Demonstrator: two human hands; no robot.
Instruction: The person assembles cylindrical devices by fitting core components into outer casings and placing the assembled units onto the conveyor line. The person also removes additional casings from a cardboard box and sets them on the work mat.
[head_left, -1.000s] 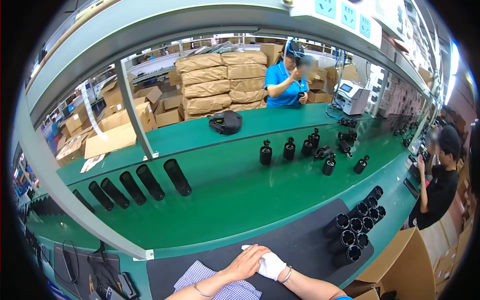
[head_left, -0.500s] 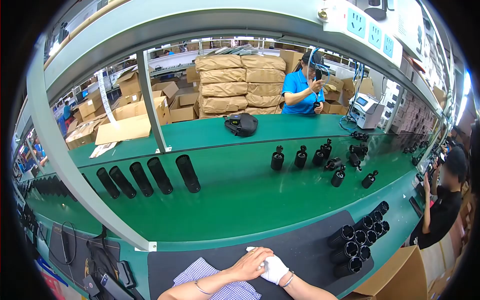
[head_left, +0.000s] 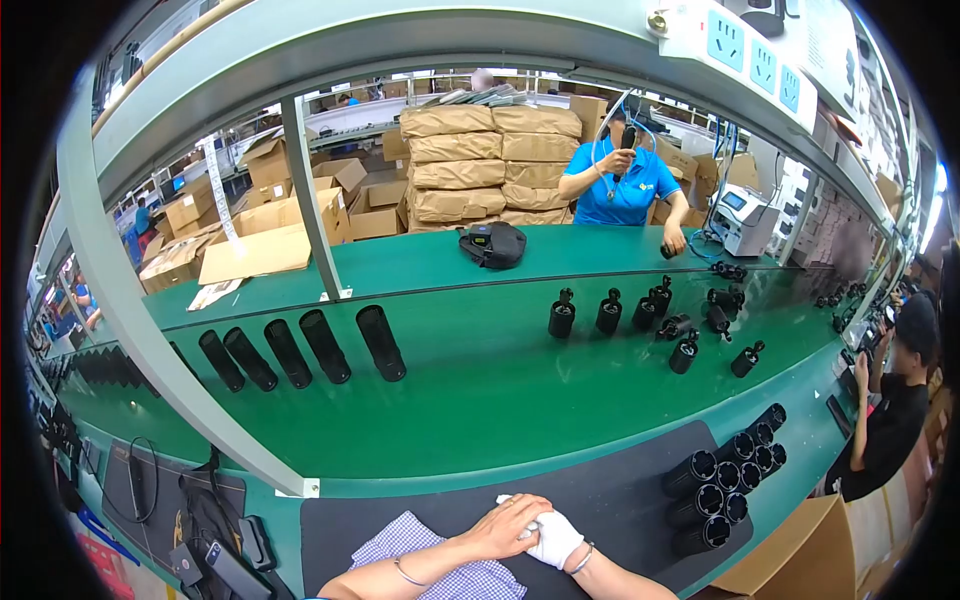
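My left hand (head_left: 510, 528) is bare and lies across my right hand (head_left: 555, 541), which wears a white glove. The left fingers curl over the glove, closed on it. Most of the right fingers are hidden beneath; a bit of white glove shows past the left knuckles. Both hands rest together above a dark mat (head_left: 430, 508), a bracelet on each wrist. Under the left forearm lies a blue-and-white checked cloth (head_left: 400, 541). Several black cylindrical housings (head_left: 708, 500) stand grouped on the mat to the right, apart from my hands.
Black tubes (head_left: 379, 343) and small black motor-like parts (head_left: 562, 314) stand on the green belt (head_left: 480, 410). A metal post (head_left: 170, 340) rises at left. Opposite, a co-worker (head_left: 622, 185) holds a dark object. A cardboard box (head_left: 790, 555) sits lower right.
The co-worker opposite has lowered one hand to the counter, near a small dark part. My clasped hands have stayed together; the view has shifted slightly.
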